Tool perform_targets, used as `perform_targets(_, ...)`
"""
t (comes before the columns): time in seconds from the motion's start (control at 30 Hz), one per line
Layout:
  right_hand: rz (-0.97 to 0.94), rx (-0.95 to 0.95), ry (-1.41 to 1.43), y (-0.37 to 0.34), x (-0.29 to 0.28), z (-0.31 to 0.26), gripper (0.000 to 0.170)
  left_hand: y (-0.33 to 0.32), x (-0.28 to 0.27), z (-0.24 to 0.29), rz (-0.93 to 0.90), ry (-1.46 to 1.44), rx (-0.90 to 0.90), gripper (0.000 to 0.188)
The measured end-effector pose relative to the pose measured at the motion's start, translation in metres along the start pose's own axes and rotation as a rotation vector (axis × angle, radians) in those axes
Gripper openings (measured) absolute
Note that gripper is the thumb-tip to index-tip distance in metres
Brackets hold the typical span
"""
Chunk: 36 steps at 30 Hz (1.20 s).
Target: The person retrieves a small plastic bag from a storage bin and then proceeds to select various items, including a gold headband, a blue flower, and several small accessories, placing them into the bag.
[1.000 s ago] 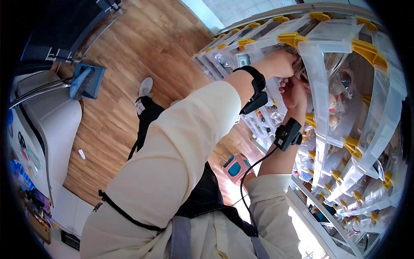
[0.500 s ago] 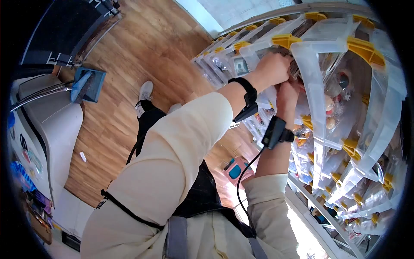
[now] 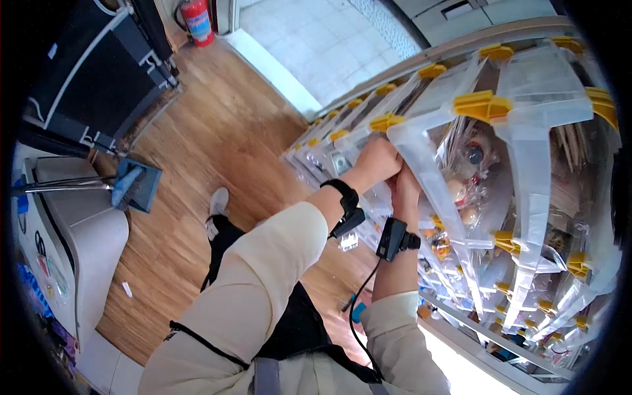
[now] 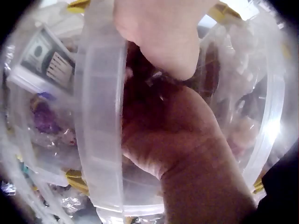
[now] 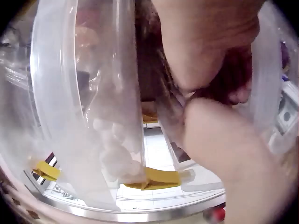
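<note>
My left hand (image 3: 378,160) and right hand (image 3: 405,187) meet at the front of a clear plastic bin (image 3: 434,197) in the stacked rack. In the left wrist view, my left hand is above, its fingers bent down into the bin. My right hand reaches up from below, palm side showing. Where the two hands meet, both pinch a thin, shiny plastic packet (image 5: 172,105) with a brownish look; its contents are hidden in shadow. Most fingertips are hidden behind the hands and the bin's front. A printed banknote-like stack (image 4: 39,56) sits in the neighbouring bin.
Several clear bins with yellow clips (image 3: 484,105) hold bagged small items (image 3: 464,191) right of my hands. Wooden floor (image 3: 197,138) lies left, with a dustpan (image 3: 146,187) beside a grey cabinet (image 3: 99,243). A fire extinguisher (image 3: 196,23) stands near the doorway.
The head view has turned, bringing the doorway and fire extinguisher in. Both hands stay at the same bin, drawn closer together; the brownish bundle visible earlier is now hidden from the head view.
</note>
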State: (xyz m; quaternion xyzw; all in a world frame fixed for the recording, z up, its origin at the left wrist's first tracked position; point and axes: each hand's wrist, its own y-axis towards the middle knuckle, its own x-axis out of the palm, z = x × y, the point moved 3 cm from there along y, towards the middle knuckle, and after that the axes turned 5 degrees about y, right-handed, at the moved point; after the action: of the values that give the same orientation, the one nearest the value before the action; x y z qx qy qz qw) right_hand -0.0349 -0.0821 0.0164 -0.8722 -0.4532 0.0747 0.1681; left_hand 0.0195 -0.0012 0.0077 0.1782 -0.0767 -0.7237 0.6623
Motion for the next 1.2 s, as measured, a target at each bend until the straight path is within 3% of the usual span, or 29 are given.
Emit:
perform_targets(0.17, -0.063, 0.156, 0.115, 0.002, -0.001, 0.001, 0.025, 0.002, 0.004, -0.013, -0.154, -0.086, -0.079, 0.02)
perform_targets(0.23, 0.021, -0.004, -0.132, -0.01, 0.015, -0.013, 0.024, -0.006, -0.029, 0.013, -0.248, 0.2, -0.088, 0.017)
perform_targets(0.27, 0.039, -0.176, -0.234, 0.048, -0.024, 0.033, 0.018, -0.013, -0.051, 0.027, -0.271, 0.082, -0.103, 0.018)
perform_targets(0.37, -0.003, -0.02, -0.081, 0.01, 0.009, 0.005, 0.016, -0.049, -0.127, 0.051, -0.295, -0.056, -0.098, 0.022)
perform_targets(0.43, 0.001, -0.301, -0.336, 0.034, 0.002, 0.012, 0.023, -0.082, -0.194, 0.068, -0.367, -0.044, -0.266, 0.023)
perform_targets(0.47, -0.036, -0.498, -0.325, 0.059, -0.008, 0.03, 0.023, -0.105, -0.225, 0.067, -0.3, 0.022, -0.322, 0.021)
perform_targets(0.5, -0.145, -0.197, -0.171, 0.045, 0.009, 0.005, 0.016, -0.129, -0.258, 0.063, -0.2, 0.103, -0.383, 0.02)
perform_targets(0.57, -0.263, -0.175, -0.162, 0.044, 0.011, 0.007, 0.015, -0.183, -0.318, 0.056, -0.032, 0.216, -0.454, 0.02)
perform_targets(0.73, -0.432, -0.16, -0.289, 0.059, 0.02, 0.023, 0.014, -0.32, -0.445, 0.096, 0.38, 0.392, -0.67, 0.021)
perform_targets(0.8, -0.428, -0.175, -0.375, 0.066, 0.009, 0.027, 0.014, -0.37, -0.484, 0.094, 0.726, 0.056, -0.644, 0.021)
perform_targets(0.93, -0.208, -0.446, -0.759, 0.056, -0.005, 0.007, 0.015, -0.439, -0.55, 0.108, 0.922, 0.0, -0.815, 0.023)
perform_targets(1.0, 0.059, -0.681, -0.993, 0.025, -0.009, -0.011, 0.015, -0.463, -0.59, 0.111, 1.026, -0.106, -0.848, 0.022)
perform_targets(1.1, 0.443, -1.037, -1.135, -0.047, 0.004, -0.014, 0.016, -0.502, -0.66, 0.091, 0.998, -0.154, -0.836, 0.021)
perform_targets(1.17, 0.535, -1.244, -1.16, -0.091, 0.022, 0.006, 0.017, -0.533, -0.705, 0.071, 1.071, -0.177, -0.79, 0.021)
perform_targets(1.2, 0.519, -1.311, -1.181, -0.106, 0.031, 0.026, 0.017, -0.552, -0.734, 0.061, 1.106, -0.005, -0.77, 0.022)
